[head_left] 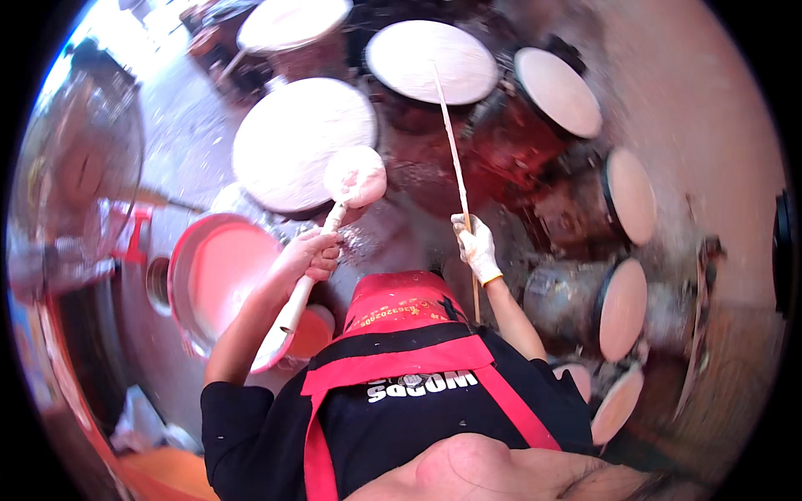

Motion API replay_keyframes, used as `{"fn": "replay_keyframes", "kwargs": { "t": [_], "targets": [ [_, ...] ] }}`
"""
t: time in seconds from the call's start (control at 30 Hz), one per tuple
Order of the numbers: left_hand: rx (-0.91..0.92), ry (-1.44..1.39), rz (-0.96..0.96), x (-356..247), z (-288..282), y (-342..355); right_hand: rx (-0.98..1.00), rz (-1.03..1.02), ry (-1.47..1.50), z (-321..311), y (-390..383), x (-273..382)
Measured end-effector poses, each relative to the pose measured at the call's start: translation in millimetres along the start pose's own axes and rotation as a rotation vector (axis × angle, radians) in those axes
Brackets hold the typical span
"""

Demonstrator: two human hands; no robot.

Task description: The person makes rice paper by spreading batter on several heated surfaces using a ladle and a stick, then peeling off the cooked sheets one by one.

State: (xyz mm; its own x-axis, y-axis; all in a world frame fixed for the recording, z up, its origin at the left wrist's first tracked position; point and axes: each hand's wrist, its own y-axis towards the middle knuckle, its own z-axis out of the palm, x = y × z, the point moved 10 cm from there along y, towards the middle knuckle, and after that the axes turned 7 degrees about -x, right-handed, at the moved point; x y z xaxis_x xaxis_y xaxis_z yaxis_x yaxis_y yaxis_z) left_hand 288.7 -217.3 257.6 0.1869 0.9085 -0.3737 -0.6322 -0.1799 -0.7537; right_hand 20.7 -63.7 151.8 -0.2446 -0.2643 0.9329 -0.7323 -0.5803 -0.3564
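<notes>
My bare left hand (313, 253) is closed around the pale tubular handle of a ladle (356, 177). The ladle's round head, smeared white and pink, is in front of the near edge of a large white round disc (305, 142); whether they touch I cannot tell. In a white glove, my right hand (475, 247) grips a long thin stick (455, 154). Its far end overlaps a second white disc (431, 60) farther away. Beside my left forearm stands a red-rimmed tub (174, 280) with pale pink liquid in it.
More pale discs top drum-like stands, curving from a far-left disc (292, 23) round to a right-hand disc (624, 309). A caged fan (79, 159) stands at the far left. A wall (710, 142) runs along the right. My red apron (397, 305) is below my hands.
</notes>
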Motion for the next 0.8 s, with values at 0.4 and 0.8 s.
{"fn": "replay_keyframes", "kwargs": {
  "t": [0.4, 0.8],
  "targets": [
    [0.297, -0.194, -0.695, 82, 294, 147, -0.658, 0.127, -0.267, -336, -26, -45],
    [0.465, 0.597, -0.465, 108, 511, 267, -1.025, 0.231, -0.455, -540, -32, -38]
  ]
}}
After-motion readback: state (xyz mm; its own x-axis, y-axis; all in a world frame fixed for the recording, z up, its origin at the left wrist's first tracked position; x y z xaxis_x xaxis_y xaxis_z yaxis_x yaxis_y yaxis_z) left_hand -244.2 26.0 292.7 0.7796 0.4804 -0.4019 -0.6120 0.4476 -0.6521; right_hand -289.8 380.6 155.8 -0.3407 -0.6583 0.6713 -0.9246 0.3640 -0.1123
